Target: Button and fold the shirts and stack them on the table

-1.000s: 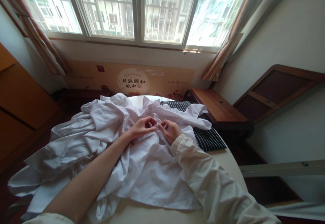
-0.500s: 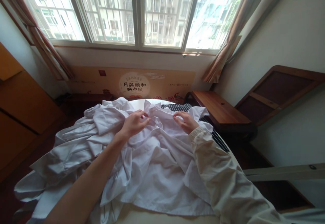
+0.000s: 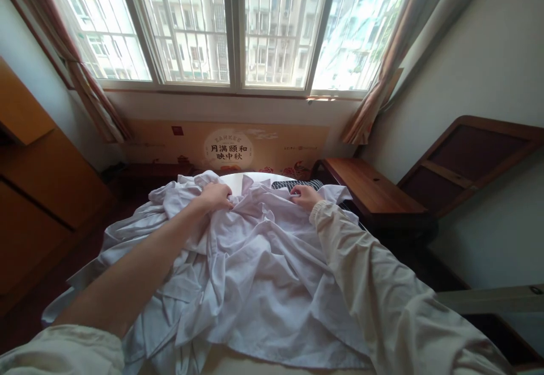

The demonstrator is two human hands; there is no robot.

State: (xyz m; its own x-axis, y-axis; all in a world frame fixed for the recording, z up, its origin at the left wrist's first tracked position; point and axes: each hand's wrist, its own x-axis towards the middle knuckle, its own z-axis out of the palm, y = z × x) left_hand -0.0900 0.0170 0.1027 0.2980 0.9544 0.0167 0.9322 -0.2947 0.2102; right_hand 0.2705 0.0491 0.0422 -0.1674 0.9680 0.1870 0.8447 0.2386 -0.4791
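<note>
Left hand (image 3: 216,196), upper centre-left of frame: fingers curled, apparently pinching the upper edge of a white garment (image 3: 263,284), probably a shirt. Right hand (image 3: 305,196), upper centre-right: thumb and fingers closed on the same edge, well apart from the left. Garment occupies centre of frame, on the pale surface (image 3: 229,362), its hem toward the lower edge. Left of it, rumpled white cloth (image 3: 148,216); one piece or several, cannot tell. Striped black cloth (image 3: 312,183) lies partly covered, just beyond the right hand.

Progress (judged): garment spread out and hem down; lower panel broadly laid out. Left: creases across the middle unsmoothed, small gathered peak at centre, nothing folded. Fastenings: too small to tell.
</note>
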